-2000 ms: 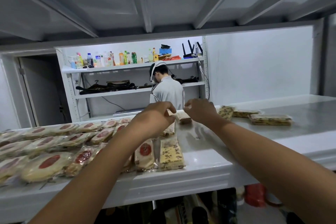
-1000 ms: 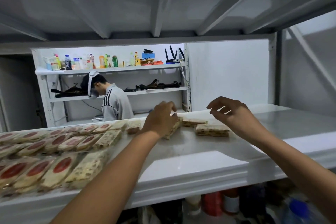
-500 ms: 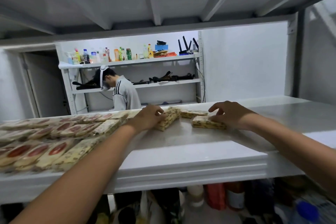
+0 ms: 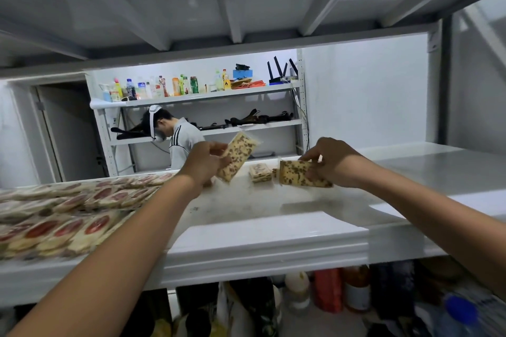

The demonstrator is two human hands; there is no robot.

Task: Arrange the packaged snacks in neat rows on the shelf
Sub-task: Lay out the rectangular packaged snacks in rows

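Rows of packaged snacks (image 4: 68, 210) with red labels cover the left part of the white shelf (image 4: 268, 235). My left hand (image 4: 202, 163) grips one speckled snack packet (image 4: 239, 155) and holds it tilted above the shelf, near the rows' right end. My right hand (image 4: 332, 161) pinches a second speckled packet (image 4: 297, 174) by its top edge, lifted on edge over the shelf's middle. A third packet (image 4: 260, 172) lies flat on the shelf between my two hands.
The shelf's right half (image 4: 427, 169) is bare. Another shelf board hangs close overhead. Bottles and packages (image 4: 328, 295) stand on the level below. Behind the shelf a person (image 4: 182, 139) stands at a rack with bottles (image 4: 164, 87).
Both hands have lifted their speckled packets off the shelf; half a second ago the packets lay flat under the hands. The left packet now tilts upward.
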